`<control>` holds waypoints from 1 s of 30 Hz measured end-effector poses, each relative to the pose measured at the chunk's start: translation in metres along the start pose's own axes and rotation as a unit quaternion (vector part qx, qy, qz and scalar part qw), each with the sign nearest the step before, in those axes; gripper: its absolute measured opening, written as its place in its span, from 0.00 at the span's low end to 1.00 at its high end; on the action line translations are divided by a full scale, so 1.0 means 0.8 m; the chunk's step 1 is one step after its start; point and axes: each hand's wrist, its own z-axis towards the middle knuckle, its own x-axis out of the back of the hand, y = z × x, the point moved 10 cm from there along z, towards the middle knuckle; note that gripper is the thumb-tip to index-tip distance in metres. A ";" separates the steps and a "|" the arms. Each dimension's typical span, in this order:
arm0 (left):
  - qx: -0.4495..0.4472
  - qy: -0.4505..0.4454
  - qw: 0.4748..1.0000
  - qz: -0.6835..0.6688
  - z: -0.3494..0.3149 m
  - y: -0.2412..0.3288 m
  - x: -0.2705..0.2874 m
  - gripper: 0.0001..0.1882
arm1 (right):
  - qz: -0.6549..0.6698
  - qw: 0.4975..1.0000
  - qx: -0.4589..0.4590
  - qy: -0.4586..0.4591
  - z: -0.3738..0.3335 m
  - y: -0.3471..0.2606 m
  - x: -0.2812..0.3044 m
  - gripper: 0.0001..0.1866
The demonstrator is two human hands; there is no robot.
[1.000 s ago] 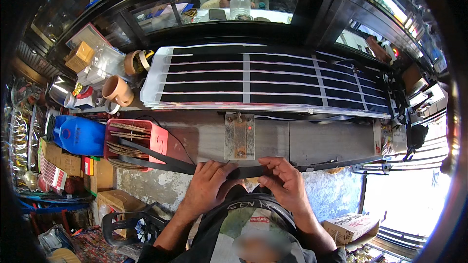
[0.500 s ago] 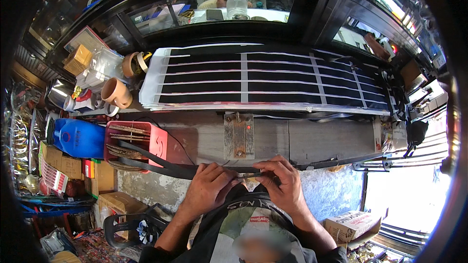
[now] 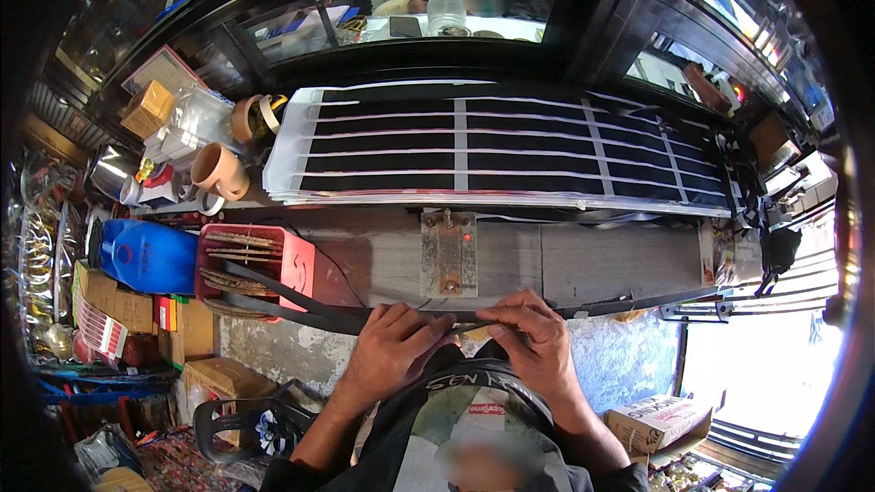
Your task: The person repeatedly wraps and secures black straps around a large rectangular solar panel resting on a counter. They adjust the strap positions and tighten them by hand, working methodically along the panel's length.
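Note:
At the near edge of the bench, my left hand (image 3: 390,346) is closed around a long dark strap (image 3: 314,312). The strap trails left into a pink plastic basket (image 3: 299,266) that also holds several coiled woven bands (image 3: 239,241). Close by on the right, my right hand (image 3: 536,337) pinches the strap's other stretch between thumb and fingers. Only a short, thin piece shows between the two hands; its exact end is hidden by the fingers. Just beyond them, a worn metal plate (image 3: 448,260) with bolts is fixed to the grey bench (image 3: 602,260).
Behind the bench lies a stack of white sheets with black strips (image 3: 383,138). A terracotta-coloured cup (image 3: 219,171) and tape rolls stand at its left. A blue jug (image 3: 146,255) sits beside the basket. Cardboard boxes (image 3: 661,424) rest low on both sides. Beyond a window sits another person.
My right hand has shifted slightly, its thumb and fingers a little changed on the strap. The left hand stays nearly in place. The view has moved slightly.

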 end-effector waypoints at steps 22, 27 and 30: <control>0.017 0.105 0.991 0.084 0.011 -0.056 0.024 0.21 | 0.051 0.980 -0.087 0.173 -0.031 0.041 0.119 0.11; -0.001 0.145 0.984 0.107 0.025 -0.073 0.030 0.17 | 0.069 0.976 -0.060 0.198 -0.032 0.034 0.163 0.13; 0.002 0.159 0.980 0.117 0.036 -0.078 0.029 0.19 | 0.077 0.974 -0.039 0.207 -0.029 0.037 0.189 0.14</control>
